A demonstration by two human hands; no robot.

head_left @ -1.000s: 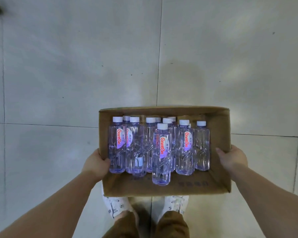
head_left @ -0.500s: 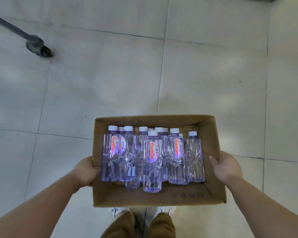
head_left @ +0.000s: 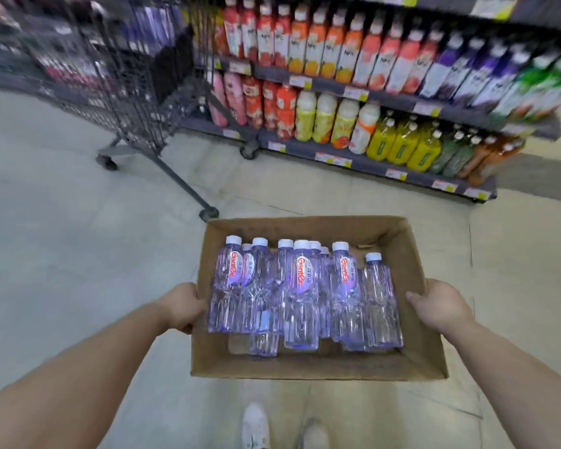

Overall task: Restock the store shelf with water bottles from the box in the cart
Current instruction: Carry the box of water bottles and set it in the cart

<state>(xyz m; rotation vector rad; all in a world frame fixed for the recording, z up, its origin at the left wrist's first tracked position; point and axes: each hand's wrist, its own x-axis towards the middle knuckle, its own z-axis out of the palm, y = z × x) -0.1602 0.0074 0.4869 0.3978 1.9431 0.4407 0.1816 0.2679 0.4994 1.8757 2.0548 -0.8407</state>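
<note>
So I had the left hand [head_left: 180, 307] and right hand [head_left: 441, 307] clenched on the box [head_left: 305, 367] walls, keeping the water bottles [head_left: 300, 293] level, shelf [head_left: 370, 162] at one o'clock.

One head-worn view looks forward and steeply down — box [head_left: 318, 364] close at lower centre, shelf [head_left: 386, 163] farther, upper right.

Cart [head_left: 120, 76] and stocked shelf [head_left: 353, 92] newly in view
</note>
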